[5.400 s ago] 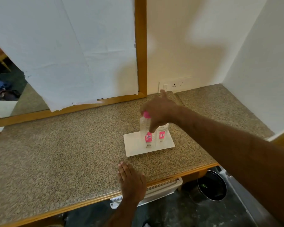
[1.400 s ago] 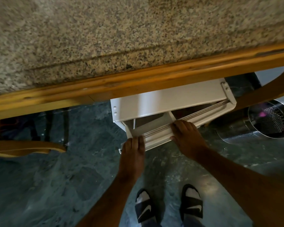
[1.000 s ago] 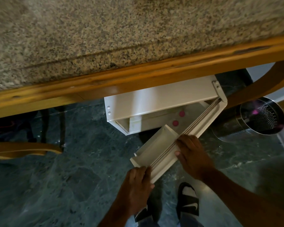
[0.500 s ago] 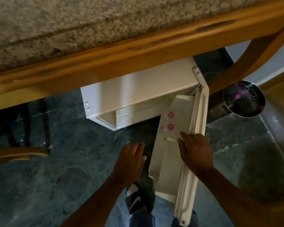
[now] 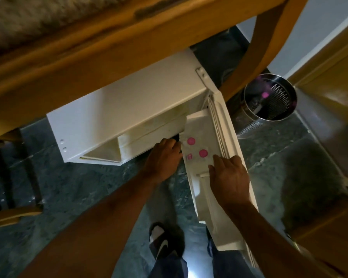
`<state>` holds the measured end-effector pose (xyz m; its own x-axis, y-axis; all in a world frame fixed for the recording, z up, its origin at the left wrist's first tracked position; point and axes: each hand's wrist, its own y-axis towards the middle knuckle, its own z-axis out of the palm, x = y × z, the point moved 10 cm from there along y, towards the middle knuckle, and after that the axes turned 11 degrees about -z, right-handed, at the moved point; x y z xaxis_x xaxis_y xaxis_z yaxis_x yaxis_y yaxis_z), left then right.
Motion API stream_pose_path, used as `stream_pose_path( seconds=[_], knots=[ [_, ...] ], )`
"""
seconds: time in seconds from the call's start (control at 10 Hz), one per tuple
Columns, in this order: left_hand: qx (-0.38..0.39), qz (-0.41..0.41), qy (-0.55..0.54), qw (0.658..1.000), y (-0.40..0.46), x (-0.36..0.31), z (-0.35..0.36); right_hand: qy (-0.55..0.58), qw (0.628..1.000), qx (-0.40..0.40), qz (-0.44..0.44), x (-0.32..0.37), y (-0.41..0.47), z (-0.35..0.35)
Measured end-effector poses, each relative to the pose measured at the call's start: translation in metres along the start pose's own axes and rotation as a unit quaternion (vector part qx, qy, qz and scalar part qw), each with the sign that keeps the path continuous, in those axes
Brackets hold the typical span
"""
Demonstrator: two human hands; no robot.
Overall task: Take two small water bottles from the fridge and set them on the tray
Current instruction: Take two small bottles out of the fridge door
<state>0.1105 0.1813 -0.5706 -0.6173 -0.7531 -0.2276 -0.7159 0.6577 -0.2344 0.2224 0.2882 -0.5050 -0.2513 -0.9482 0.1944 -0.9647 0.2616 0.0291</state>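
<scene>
Two round pink bottle caps in white fridge door; left hand and right hand grips open.

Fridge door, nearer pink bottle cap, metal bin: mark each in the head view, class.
Fridge door [image 5: 234, 161], head view, outer edge.
Nearer pink bottle cap [image 5: 203, 153], head view, cap top.
Metal bin [image 5: 249, 125], head view, perforated outer wall.
</scene>
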Motion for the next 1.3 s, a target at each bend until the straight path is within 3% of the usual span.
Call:
stream_pose_path(
  seconds=[0.2, 0.3, 0.4, 0.5, 0.6, 0.8, 1.0, 1.1, 1.2, 1.3],
  knots=[
    [0.084, -0.018, 0.033, 0.996, 0.05, -0.001, 0.058, 0.039, 0.997, 0.065, 0.01, 0.026, 0.022, 0.027],
    [0.125, -0.027, 0.029, 0.991, 0.066, 0.001, 0.082, 0.084, 0.985, 0.143, 0.054, 0.019, 0.047, 0.061],
    [0.147, -0.031, -0.059, 0.987, 0.082, 0.004, 0.101, 0.09, 0.956, 0.261, 0.094, -0.007, 0.078, 0.128],
    [0.122, -0.027, -0.089, 0.988, 0.085, 0.004, 0.101, -0.008, 0.936, 0.349, 0.039, -0.005, 0.089, 0.158],
    [0.096, -0.014, -0.123, 0.988, 0.08, -0.001, 0.098, -0.06, 0.924, 0.377, 0.028, -0.01, 0.085, 0.181],
    [0.079, -0.003, -0.179, 0.981, 0.07, 0.001, 0.09, -0.043, 0.958, 0.283, -0.025, -0.009, 0.069, 0.172],
    [0.084, 0.0, -0.199, 0.976, 0.07, -0.001, 0.089, -0.022, 0.951, 0.305, -0.039, -0.008, 0.073, 0.176],
    [0.087, 0.004, -0.187, 0.979, 0.073, -0.003, 0.09, 0.019, 0.949, 0.313, -0.025, -0.013, 0.073, 0.18],
    [0.093, 0.02, -0.173, 0.98, 0.073, -0.012, 0.091, 0.081, 0.956, 0.265, 0.094, -0.029, 0.074, 0.176],
    [0.073, 0.03, -0.174, 0.982, 0.073, -0.014, 0.087, 0.093, 0.957, 0.253, 0.108, -0.032, 0.074, 0.179]
  ],
)
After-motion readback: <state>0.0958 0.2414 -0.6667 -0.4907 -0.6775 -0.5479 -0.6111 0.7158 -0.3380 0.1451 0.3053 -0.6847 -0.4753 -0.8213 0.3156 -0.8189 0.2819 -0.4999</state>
